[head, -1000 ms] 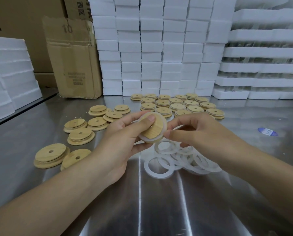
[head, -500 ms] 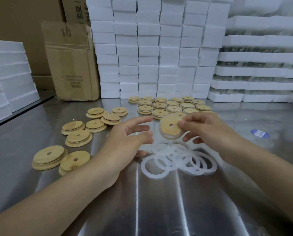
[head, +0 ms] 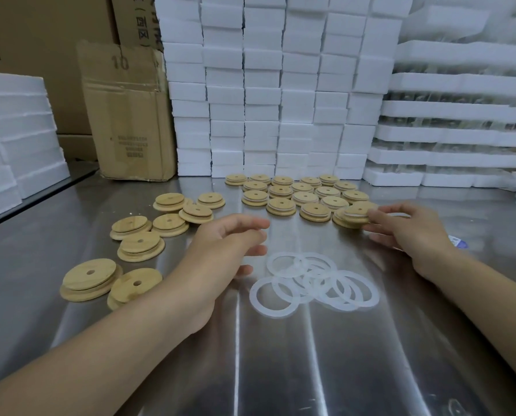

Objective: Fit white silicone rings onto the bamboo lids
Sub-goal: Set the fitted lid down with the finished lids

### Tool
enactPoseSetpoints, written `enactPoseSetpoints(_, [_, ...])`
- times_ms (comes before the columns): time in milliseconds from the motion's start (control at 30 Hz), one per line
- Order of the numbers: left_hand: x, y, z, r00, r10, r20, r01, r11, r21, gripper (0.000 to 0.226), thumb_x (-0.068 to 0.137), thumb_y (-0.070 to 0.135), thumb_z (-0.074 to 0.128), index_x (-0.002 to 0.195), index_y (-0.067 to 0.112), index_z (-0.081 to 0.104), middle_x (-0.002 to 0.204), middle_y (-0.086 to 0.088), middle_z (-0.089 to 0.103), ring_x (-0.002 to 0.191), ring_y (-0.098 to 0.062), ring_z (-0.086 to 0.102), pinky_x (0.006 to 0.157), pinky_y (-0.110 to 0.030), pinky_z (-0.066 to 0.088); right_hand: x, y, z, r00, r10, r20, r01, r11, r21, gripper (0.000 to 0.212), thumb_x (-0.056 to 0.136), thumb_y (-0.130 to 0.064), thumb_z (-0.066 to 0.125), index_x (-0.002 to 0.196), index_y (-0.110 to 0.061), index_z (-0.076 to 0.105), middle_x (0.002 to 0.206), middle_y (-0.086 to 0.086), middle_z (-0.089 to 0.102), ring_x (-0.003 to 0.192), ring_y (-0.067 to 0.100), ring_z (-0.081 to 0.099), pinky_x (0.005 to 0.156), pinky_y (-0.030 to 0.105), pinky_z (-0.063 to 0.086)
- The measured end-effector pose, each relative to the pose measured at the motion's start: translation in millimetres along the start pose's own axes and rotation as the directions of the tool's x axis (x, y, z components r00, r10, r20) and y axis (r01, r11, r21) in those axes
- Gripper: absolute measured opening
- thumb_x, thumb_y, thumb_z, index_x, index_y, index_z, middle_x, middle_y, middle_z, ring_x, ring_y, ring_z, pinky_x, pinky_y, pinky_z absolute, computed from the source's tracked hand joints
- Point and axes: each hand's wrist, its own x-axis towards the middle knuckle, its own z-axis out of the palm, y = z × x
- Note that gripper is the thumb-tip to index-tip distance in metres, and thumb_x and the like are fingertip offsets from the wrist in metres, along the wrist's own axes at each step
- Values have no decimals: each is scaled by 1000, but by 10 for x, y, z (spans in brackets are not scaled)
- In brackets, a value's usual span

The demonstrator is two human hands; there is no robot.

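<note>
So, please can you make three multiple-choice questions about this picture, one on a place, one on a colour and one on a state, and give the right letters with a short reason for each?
1. Where do the loose silicone rings lie?
A. On the metal table, between the two forearms
B. Inside the cardboard box
C. On top of the foam blocks

2. What colour are the rings?
A. Blue
B. White, half see-through
C. Brown

3. What is the right hand doing?
A. Resting flat and empty
B. Holding a lid at the near right end of the rows of lids
C. Lifting a foam block

Answers:
1 A, the rings overlap in a pile on the steel surface in front of the person.
2 B, they look pale white and the table shows through them.
3 B, its fingers close on the lid's edge, while the left hand hovers open and holds nothing.
</note>
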Motion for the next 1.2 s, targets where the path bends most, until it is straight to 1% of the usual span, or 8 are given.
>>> enactPoseSetpoints(133, [-3,-5,-4,1000,7,1,-7,1000,15,20,100,22,72,97,36,85,102,15,81,95,-4,78,76,-31,55,-20,16,3,997,-42,60,47,996,-77,26,84,-6,88,105,-8,73,102,14,77,75,15,78,62,20,62])
enactPoseSetpoints(267, [-3,-7,-1,1000,8,-2,-8,1000,30,21,100,22,71,96,37,85,100,15,81,95,-4,78,77,-32,54,-33,24,42,991,-133,33,137,933,-333,24,86,-14,88,104,-15,72,99,10,74,78,21,70,77,38,63])
enactPoseSetpoints(400, [-12,-5,10,1000,5,-5,-5,998,56,21,100,22,71,95,38,84,98,17,80,95,-3,77,78,-32,53,-70,-2,64,945,-314,95,315,791,-524,20,87,-25,87,100,-22,72,81,-1,67,72,12,61,68,28,46])
enactPoseSetpoints(533, [-15,-3,20,1000,0,-12,1,998,70,22,99,22,71,95,38,85,98,16,80,94,-2,77,79,-33,54,-161,-27,136,863,-415,289,498,597,-629,34,81,-39,88,111,-29,74,102,-8,69,99,14,60,86,32,44])
enactPoseSetpoints(633, [-14,-4,24,1000,-1,-15,2,997,81,22,99,21,72,95,38,85,98,15,80,94,-2,77,79,-33,54,-190,-24,168,833,-387,396,552,522,-651,40,81,-44,88,115,-30,74,120,-8,72,119,16,59,95,29,40])
enactPoseSetpoints(800, [-5,-8,31,1000,-3,-20,5,994,108,21,99,23,72,94,39,84,97,16,80,95,-2,76,78,-33,54,-202,-33,184,809,-382,446,586,466,-663,35,83,-53,81,111,-32,78,115,-14,74,113,12,63,92,31,46])
enactPoseSetpoints(1067, [-27,9,44,999,-10,-31,14,993,119,20,99,23,72,94,38,84,97,18,79,93,0,76,77,-33,54,-188,1,230,821,-363,440,564,397,-724,42,93,-50,74,128,-28,76,127,-2,69,124,23,58,105,42,47])
enactPoseSetpoints(1200, [-31,13,51,1000,-5,-26,8,992,124,21,99,23,72,93,38,84,96,16,80,93,0,76,77,-32,54,-197,-9,227,830,-378,411,553,454,-699,27,88,-45,81,107,-28,76,110,-2,69,111,22,59,96,39,49])
